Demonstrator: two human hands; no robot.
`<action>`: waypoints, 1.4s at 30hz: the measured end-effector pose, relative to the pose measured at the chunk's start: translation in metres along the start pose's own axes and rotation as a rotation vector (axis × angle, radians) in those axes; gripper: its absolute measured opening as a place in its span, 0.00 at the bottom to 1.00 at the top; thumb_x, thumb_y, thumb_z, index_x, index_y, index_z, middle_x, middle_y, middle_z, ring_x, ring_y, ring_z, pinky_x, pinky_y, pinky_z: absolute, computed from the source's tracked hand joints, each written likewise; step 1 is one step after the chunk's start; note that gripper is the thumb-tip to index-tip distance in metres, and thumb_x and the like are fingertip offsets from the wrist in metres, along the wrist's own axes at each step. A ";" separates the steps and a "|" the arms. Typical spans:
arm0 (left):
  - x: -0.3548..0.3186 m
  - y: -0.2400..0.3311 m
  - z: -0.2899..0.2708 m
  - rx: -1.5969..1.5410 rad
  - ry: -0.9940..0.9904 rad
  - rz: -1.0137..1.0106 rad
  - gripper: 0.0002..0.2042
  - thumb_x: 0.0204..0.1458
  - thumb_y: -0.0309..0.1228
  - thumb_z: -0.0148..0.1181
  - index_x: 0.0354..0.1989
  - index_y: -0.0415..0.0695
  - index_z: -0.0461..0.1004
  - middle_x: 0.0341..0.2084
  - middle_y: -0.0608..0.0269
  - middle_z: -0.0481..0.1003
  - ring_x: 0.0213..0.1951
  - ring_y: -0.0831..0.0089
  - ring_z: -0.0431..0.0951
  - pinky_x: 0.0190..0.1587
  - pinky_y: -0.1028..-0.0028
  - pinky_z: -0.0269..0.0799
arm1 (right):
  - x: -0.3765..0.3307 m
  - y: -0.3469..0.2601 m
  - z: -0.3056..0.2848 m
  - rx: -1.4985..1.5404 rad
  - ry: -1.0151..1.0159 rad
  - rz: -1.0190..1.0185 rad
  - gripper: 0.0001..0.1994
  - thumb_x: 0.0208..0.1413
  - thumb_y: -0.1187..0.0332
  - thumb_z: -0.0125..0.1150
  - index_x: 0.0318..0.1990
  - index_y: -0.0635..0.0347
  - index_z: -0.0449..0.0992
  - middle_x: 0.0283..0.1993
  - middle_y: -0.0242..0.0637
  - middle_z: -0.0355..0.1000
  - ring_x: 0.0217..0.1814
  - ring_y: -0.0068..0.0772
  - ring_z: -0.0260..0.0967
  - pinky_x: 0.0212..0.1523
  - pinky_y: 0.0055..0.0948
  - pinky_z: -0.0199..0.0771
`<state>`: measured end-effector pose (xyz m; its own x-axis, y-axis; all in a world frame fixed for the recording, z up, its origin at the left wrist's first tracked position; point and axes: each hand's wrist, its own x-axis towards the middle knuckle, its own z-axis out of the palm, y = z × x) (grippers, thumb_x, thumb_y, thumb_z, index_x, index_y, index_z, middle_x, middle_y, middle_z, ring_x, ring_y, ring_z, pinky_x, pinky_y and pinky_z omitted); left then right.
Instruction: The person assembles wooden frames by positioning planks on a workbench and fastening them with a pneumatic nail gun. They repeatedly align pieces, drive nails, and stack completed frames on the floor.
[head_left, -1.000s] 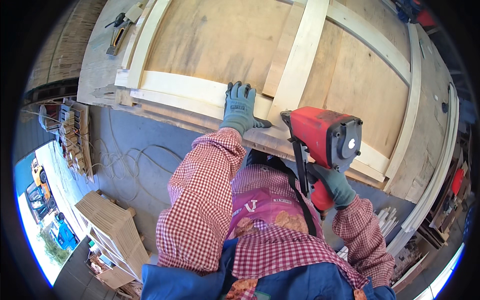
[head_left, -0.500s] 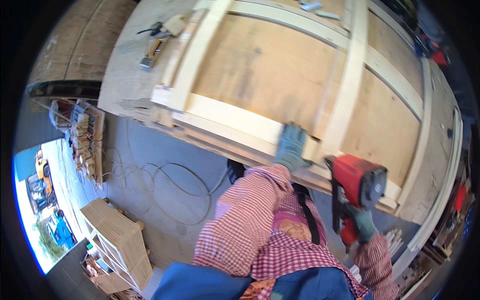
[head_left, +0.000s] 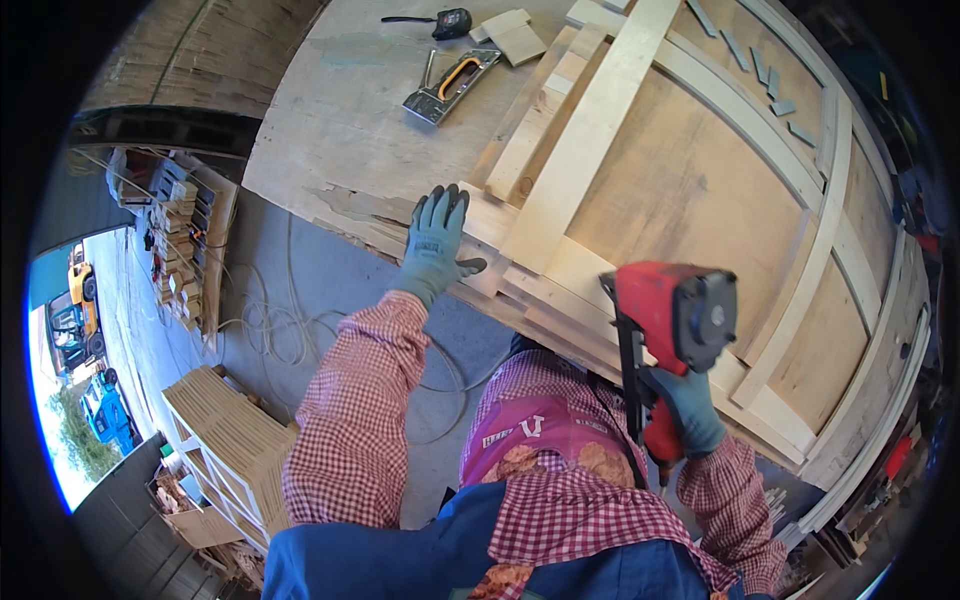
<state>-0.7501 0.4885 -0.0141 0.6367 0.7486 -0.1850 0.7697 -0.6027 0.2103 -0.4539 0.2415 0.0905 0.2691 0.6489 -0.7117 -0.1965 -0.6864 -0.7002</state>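
Nail gun (head_left: pixel 672 330): red body, dark round cap facing up, long black magazine running down toward the handle. It hangs over the near edge of the wooden panel (head_left: pixel 690 190), just above the bottom slat (head_left: pixel 590 275). Right hand (head_left: pixel 685 412), gloved, is wrapped tight around the grip below the body; the trigger finger is hidden, so I can't tell if it's pressed.

Handling, my read: heavy and top-loaded, rigid, not fragile. Hold it by the handle as now; the glove should stop slipping. The nose needs to sit square on the slat or it will kick sideways.

Left hand (head_left: pixel 436 242), gloved, lies flat with fingers spread on the torn near-left edge of the plywood table (head_left: pixel 340 130), thumb toward the slat ends, gripping nothing. The panel is stiff and broad and looks too heavy to shift one-handed.

Against the earlier frames: the left hand was pressed on the panel's bottom slat close beside the gun; it now sits well to the left, on the bare table edge. The view has swung so the panel corner is nearer centre. Gun is in much the same hold, right of the body.

Farther up the table: a metal stapler with orange grip (head_left: pixel 452 84), a tape measure (head_left: pixel 452 20), wood offcuts (head_left: pixel 515 32).
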 end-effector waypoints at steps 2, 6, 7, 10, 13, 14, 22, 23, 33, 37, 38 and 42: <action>0.015 -0.021 0.001 -0.045 -0.106 0.026 0.57 0.33 0.51 0.72 0.69 0.38 0.45 0.68 0.49 0.48 0.69 0.51 0.45 0.70 0.57 0.40 | 0.021 -0.022 0.027 0.021 -0.022 0.007 0.15 0.46 0.76 0.63 0.44 0.64 0.73 0.30 0.34 0.72 0.25 0.24 0.70 0.24 0.25 0.71; 0.038 -0.022 0.010 -0.100 -0.148 0.125 0.60 0.29 0.53 0.74 0.68 0.36 0.44 0.68 0.47 0.48 0.70 0.51 0.45 0.71 0.59 0.40 | 0.041 -0.057 0.068 -0.089 -0.050 -0.020 0.12 0.45 0.75 0.65 0.38 0.67 0.72 0.27 0.35 0.72 0.20 0.25 0.69 0.21 0.25 0.70; 0.038 -0.023 0.013 -0.095 -0.148 0.124 0.60 0.29 0.53 0.74 0.68 0.36 0.45 0.68 0.47 0.48 0.69 0.51 0.45 0.71 0.59 0.40 | 0.042 -0.064 0.075 -0.117 -0.060 -0.027 0.12 0.46 0.75 0.65 0.37 0.67 0.72 0.26 0.36 0.72 0.20 0.25 0.69 0.20 0.25 0.69; 0.041 -0.024 0.017 -0.108 -0.121 0.141 0.59 0.29 0.52 0.74 0.68 0.36 0.46 0.66 0.47 0.50 0.69 0.51 0.47 0.70 0.59 0.41 | 0.049 -0.067 0.084 -0.057 -0.048 0.027 0.12 0.46 0.75 0.65 0.38 0.67 0.70 0.25 0.37 0.72 0.19 0.25 0.69 0.19 0.24 0.69; 0.043 -0.024 0.018 -0.157 -0.058 0.165 0.58 0.28 0.50 0.75 0.68 0.37 0.47 0.63 0.48 0.55 0.66 0.51 0.52 0.69 0.59 0.45 | 0.048 -0.071 0.089 -0.024 -0.021 0.082 0.13 0.46 0.76 0.65 0.39 0.66 0.69 0.25 0.36 0.71 0.19 0.25 0.69 0.19 0.24 0.69; 0.045 -0.022 0.021 -0.154 -0.044 0.166 0.58 0.27 0.49 0.76 0.68 0.37 0.48 0.62 0.49 0.57 0.65 0.51 0.54 0.69 0.59 0.46 | 0.047 -0.072 0.090 -0.016 -0.013 0.099 0.13 0.46 0.77 0.65 0.40 0.66 0.69 0.25 0.36 0.71 0.19 0.25 0.68 0.19 0.24 0.69; 0.049 -0.039 0.042 -0.112 0.157 0.265 0.56 0.23 0.49 0.76 0.65 0.37 0.54 0.56 0.51 0.64 0.60 0.53 0.61 0.65 0.59 0.54 | 0.046 -0.055 0.089 -0.041 -0.004 0.094 0.13 0.47 0.77 0.65 0.41 0.63 0.70 0.29 0.32 0.72 0.24 0.22 0.68 0.22 0.23 0.69; 0.050 -0.037 0.043 -0.130 0.158 0.259 0.56 0.23 0.50 0.75 0.65 0.37 0.54 0.56 0.52 0.64 0.60 0.53 0.62 0.65 0.59 0.54 | 0.045 -0.055 0.088 -0.040 0.000 0.091 0.13 0.47 0.77 0.65 0.40 0.63 0.70 0.30 0.31 0.72 0.24 0.22 0.68 0.23 0.23 0.69; 0.048 -0.035 0.040 -0.179 0.141 0.224 0.59 0.23 0.52 0.76 0.67 0.39 0.52 0.56 0.53 0.65 0.60 0.55 0.62 0.66 0.59 0.54 | 0.023 -0.039 0.070 -0.155 -0.018 0.091 0.07 0.49 0.71 0.61 0.29 0.67 0.75 0.24 0.34 0.71 0.24 0.24 0.68 0.25 0.24 0.68; 0.047 -0.039 0.045 -0.159 0.150 0.209 0.58 0.22 0.51 0.76 0.67 0.40 0.53 0.56 0.54 0.66 0.61 0.56 0.61 0.66 0.60 0.54 | 0.016 -0.038 0.070 -0.203 -0.081 0.089 0.07 0.52 0.70 0.59 0.30 0.66 0.73 0.24 0.34 0.70 0.24 0.24 0.67 0.27 0.25 0.68; 0.048 -0.038 0.048 -0.152 0.161 0.209 0.58 0.22 0.51 0.76 0.67 0.40 0.54 0.56 0.54 0.66 0.61 0.56 0.62 0.66 0.60 0.54 | 0.016 -0.038 0.069 -0.165 -0.082 0.105 0.07 0.52 0.70 0.59 0.30 0.66 0.73 0.24 0.34 0.70 0.24 0.24 0.67 0.27 0.25 0.67; 0.047 -0.037 0.043 -0.158 0.172 0.204 0.58 0.22 0.50 0.76 0.66 0.40 0.54 0.56 0.54 0.66 0.60 0.56 0.62 0.66 0.60 0.54 | 0.026 -0.048 0.083 -0.081 -0.130 0.152 0.07 0.53 0.70 0.58 0.29 0.65 0.73 0.23 0.33 0.69 0.23 0.25 0.66 0.26 0.25 0.67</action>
<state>-0.7470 0.5342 -0.0723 0.7500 0.6604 0.0385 0.6016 -0.7051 0.3754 -0.5153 0.3188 0.1005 0.1177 0.5689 -0.8139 -0.1480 -0.8004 -0.5809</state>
